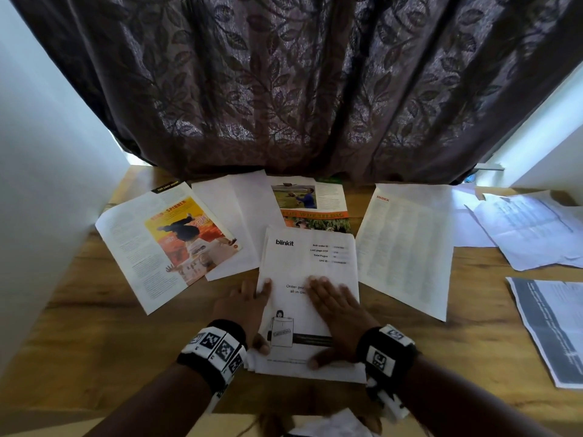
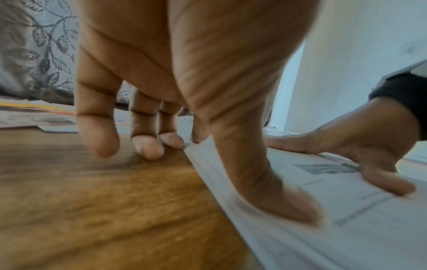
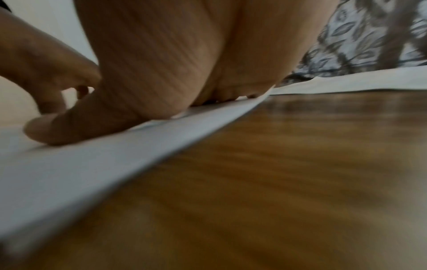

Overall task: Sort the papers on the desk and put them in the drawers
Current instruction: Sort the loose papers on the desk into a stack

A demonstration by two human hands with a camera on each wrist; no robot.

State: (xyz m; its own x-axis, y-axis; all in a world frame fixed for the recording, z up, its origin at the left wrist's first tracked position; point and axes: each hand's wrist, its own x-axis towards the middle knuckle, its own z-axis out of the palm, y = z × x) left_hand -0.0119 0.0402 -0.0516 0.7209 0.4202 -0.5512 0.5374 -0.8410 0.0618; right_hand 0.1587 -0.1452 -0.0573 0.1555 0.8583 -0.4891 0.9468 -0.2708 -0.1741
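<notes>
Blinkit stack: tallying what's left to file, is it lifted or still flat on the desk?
Flat on the desk: both hands rest on the blinkit stack.

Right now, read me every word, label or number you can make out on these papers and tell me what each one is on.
"blinkit": top sheet of the stack under both hands.
"Sub-order ID", "Last page OTP", "Total Pages", "UPC ID": same sheet; their values are too blurred.
"Order pr..." and "all in on...": same sheet, cut off by the right hand.
"INDEX": red heading on the index page; its columns are too small.
Magazine page headlines and all other sheets: too blurred to read.
</notes>
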